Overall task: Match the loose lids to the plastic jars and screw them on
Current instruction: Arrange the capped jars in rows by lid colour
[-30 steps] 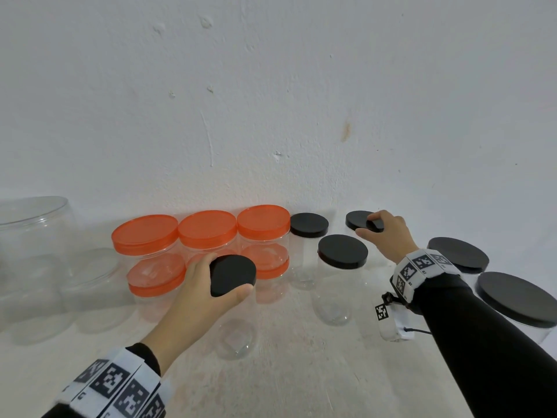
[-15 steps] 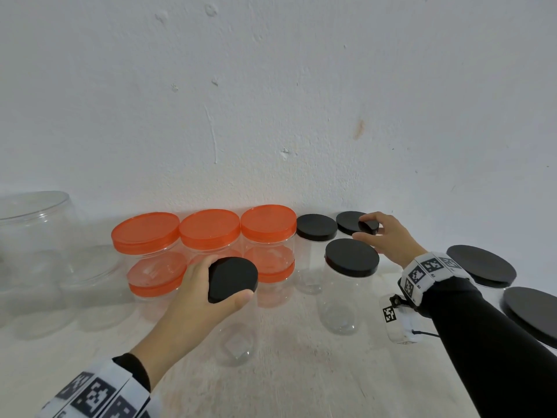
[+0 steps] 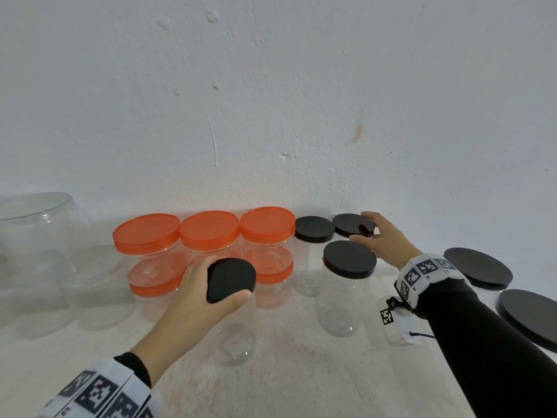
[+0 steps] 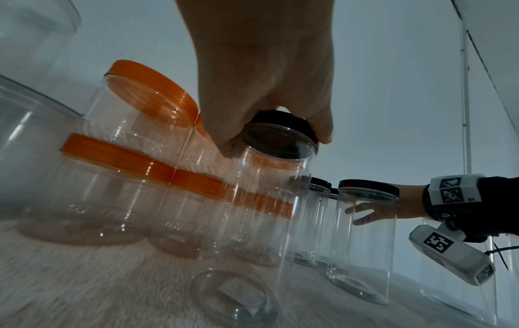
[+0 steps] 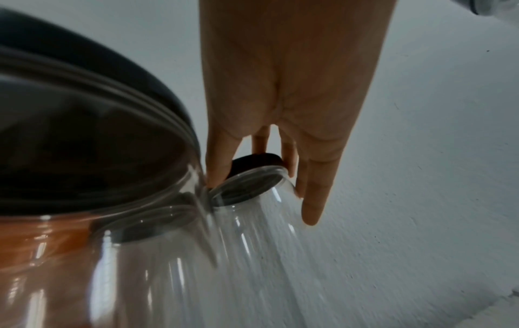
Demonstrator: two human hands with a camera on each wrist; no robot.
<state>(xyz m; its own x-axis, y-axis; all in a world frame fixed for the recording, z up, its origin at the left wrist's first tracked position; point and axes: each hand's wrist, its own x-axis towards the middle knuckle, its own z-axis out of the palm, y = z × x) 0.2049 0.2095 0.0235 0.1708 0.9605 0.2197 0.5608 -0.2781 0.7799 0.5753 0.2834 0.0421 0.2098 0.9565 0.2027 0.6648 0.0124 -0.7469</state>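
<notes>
- Nearest us, our left hand (image 3: 193, 300) had thumb and fingers (image 4: 224, 142) curled round the rim of a black lid (image 3: 230, 279) seated on the mouth of a clear jar (image 4: 261, 213) standing on the desk (image 3: 301, 381).
- The empty jar looked light, thin-walled and slick; we judged it likely to spin or tip under torque, so the body wants steadying low while the lid's edge is gripped.
- Farther back, our right hand (image 3: 381, 239) pinched a second black lid (image 3: 349, 224) atop the rear jar (image 5: 261, 222) near the wall, little finger straight.
- Orange-lidded jars (image 3: 208, 233) stood capped behind.
</notes>
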